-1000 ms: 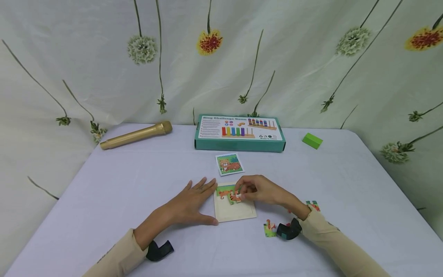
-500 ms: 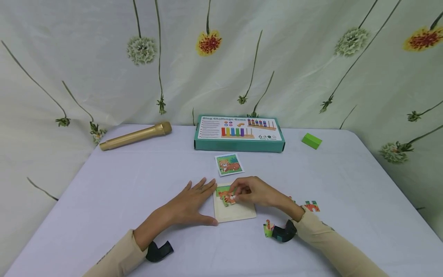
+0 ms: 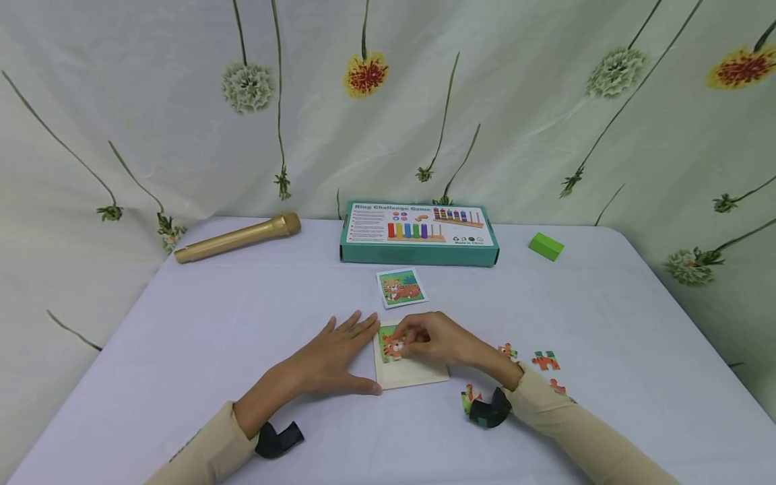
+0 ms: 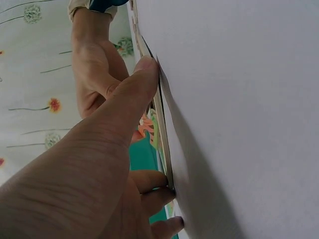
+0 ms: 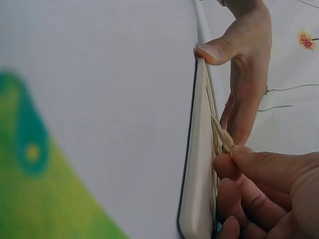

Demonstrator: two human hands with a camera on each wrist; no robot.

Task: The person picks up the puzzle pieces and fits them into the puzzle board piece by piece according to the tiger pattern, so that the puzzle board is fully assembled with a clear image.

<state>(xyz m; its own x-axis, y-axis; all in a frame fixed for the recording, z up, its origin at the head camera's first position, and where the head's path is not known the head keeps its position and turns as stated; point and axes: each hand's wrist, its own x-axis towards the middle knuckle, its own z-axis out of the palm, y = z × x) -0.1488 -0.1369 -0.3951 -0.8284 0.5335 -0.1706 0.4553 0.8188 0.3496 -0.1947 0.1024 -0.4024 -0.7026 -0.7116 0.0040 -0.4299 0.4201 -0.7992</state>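
A pale wooden puzzle tray (image 3: 418, 376) lies at the middle of the table. My left hand (image 3: 336, 362) steadies it, thumb at the near left corner and spread fingers at the far left edge. Over the tray, my right hand (image 3: 441, 338) pinches a tiger-face puzzle piece (image 3: 393, 347) between thumb and fingers. The right wrist view shows this puzzle piece (image 5: 225, 138) tilted, one edge against the tray (image 5: 195, 179). Green and orange picture shows around it in the tray's upper left part; my right fingers hide some of the tray.
Loose puzzle pieces (image 3: 546, 361) lie right of the tray, one (image 3: 470, 396) partly behind the black wrist mount (image 3: 491, 411). Behind the tray lies a tiger picture card (image 3: 402, 288). Farther back are a teal game box (image 3: 419, 234), a gold microphone (image 3: 239, 238) and a green block (image 3: 547, 246).
My right hand has shifted left with the tiger-face piece, toward the tray's left side. More loose pieces show beside the right forearm. My left hand has stayed in place.
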